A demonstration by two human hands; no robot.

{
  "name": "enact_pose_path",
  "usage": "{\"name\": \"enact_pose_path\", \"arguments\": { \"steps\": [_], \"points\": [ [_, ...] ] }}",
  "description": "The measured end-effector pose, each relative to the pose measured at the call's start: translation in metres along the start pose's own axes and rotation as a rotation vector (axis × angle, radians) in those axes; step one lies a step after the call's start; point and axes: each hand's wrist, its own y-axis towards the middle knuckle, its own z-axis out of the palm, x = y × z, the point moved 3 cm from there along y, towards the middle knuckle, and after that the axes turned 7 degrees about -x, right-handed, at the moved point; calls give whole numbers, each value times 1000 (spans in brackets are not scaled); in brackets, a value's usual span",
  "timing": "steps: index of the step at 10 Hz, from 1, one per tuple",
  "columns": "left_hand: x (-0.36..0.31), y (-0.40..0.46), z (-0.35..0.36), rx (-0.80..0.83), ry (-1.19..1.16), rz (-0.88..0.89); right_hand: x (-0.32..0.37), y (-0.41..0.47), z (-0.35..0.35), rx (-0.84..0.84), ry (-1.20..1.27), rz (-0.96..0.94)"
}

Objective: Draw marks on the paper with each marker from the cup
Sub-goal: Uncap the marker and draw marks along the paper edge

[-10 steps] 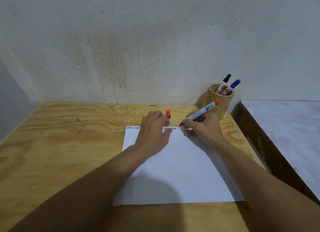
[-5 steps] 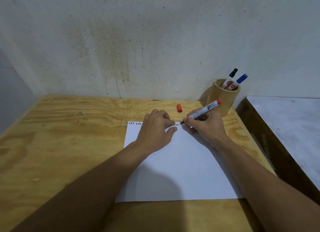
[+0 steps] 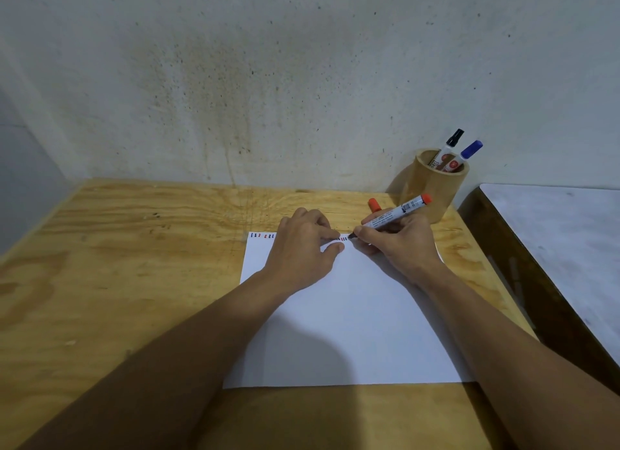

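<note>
Head view: right hand (image 3: 399, 245) fingers pinch light, stiff red marker (image 3: 391, 216) low near tip; left hand (image 3: 303, 248) flat, steadying thin paper (image 3: 349, 315).

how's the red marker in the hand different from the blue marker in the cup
The red marker is gripped in the right hand; the blue marker stands untouched in the wooden cup.
The red marker is uncapped, its red cap lying on the table, tip down at the paper; the blue marker is capped, cap end up.
The red marker lies slanted low; the blue one leans nearly upright.
Both have white barrels.
</note>
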Motion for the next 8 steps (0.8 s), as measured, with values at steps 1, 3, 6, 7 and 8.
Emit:
{"name": "enact_pose_path", "arguments": {
  "steps": [1, 3, 6, 7, 8],
  "points": [
    [0, 0, 0, -4, -1, 1, 2, 0, 0, 13, -24, -26],
    [0, 0, 0, -3, -7, -4, 4, -2, -1, 31, 15, -21],
    [1, -1, 0, -4, -1, -4, 1, -1, 0, 25, 16, -5],
    [1, -1, 1, -1, 0, -5, 2, -2, 0, 20, 37, 2],
    [1, -1, 0, 0, -12, -9, 4, -3, 1, 25, 42, -1]
  ]
}}
